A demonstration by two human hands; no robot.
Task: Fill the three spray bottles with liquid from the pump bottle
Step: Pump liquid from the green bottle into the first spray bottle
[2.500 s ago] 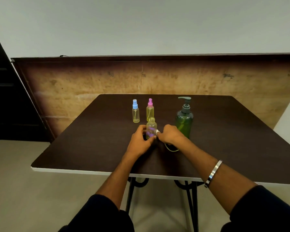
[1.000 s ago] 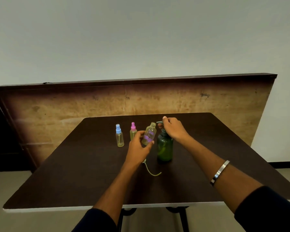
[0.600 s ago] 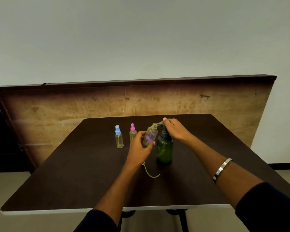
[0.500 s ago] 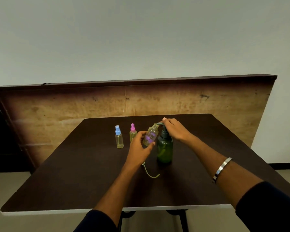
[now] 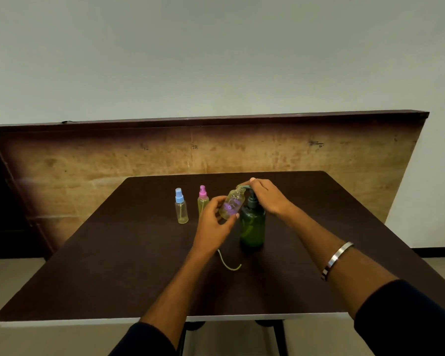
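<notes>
On the table (image 5: pixel 118 265) I see two capped spray bottles (image 5: pixel 181 206) side by side at the left; right of them my left hand (image 5: pixel 213 222) holds an open bottle (image 5: pixel 232 204) tilted against the pump bottle (image 5: pixel 252 224), my right hand (image 5: pixel 267 196) atop its pump.

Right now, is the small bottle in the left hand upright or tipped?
Tipped. The uncapped bottle, held by the left hand, leans its open neck toward the pump bottle spout.

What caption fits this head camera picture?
Left hand tilts a small bottle under the pump bottle's spout; right hand presses.
</notes>
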